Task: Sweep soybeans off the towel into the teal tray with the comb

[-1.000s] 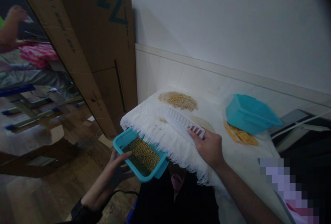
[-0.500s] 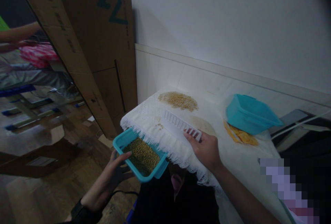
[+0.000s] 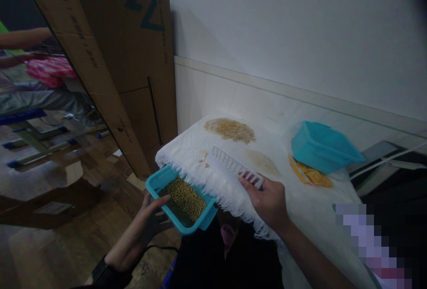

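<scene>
My left hand (image 3: 151,215) grips a turquoise plastic tub (image 3: 183,228) by its left side, thumb over the rim. Inside the tub lie many yellowish, soybean-like beans (image 3: 185,197). The tub sits just under the fringed edge of a white cloth (image 3: 313,211). In my right hand (image 3: 271,197) is a flat white plastic piece with a row of slots (image 3: 230,164), held by its right end. Its far end rests on or just over the cloth, beside a few loose beans (image 3: 203,157). Farther back, a pile of beans (image 3: 231,129) lies on a damp-looking patch.
At the right of the cloth, a second turquoise tub (image 3: 328,148) stands tilted on a yellow-orange packet (image 3: 310,174). A tall cardboard box (image 3: 133,57) rises at the left, and a white wall (image 3: 283,30) behind. A person's arm (image 3: 25,38) shows at far left.
My right hand and the slotted white piece have shifted slightly toward me and to the right; the loose beans by it look fewer. The left hand and its tub stay put.
</scene>
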Demonstrator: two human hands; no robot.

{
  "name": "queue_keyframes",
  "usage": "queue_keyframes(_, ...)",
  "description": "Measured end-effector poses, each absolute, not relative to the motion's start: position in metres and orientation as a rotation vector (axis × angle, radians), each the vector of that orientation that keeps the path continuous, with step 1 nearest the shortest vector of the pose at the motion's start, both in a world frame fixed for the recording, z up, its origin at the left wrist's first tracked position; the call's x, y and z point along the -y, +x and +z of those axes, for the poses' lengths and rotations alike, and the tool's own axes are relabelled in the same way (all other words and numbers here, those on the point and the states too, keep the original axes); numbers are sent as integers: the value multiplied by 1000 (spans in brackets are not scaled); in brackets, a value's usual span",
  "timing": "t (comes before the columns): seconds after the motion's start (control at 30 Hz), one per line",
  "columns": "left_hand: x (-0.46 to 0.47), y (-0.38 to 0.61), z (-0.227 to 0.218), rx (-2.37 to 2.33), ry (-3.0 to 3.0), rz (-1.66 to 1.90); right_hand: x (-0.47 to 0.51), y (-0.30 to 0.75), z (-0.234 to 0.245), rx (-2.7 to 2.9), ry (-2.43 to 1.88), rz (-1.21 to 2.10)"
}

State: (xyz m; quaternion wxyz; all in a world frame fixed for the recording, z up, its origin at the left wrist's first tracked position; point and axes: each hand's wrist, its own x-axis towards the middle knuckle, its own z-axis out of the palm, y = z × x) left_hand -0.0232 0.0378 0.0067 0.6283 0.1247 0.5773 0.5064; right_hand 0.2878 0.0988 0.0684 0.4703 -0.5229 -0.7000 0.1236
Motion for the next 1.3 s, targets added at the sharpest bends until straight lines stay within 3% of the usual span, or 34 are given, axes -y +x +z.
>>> queue_keyframes(1.3, -39, -28, 4, -1316, 287, 1157, -113, 280, 66, 1776, -1211, 323)
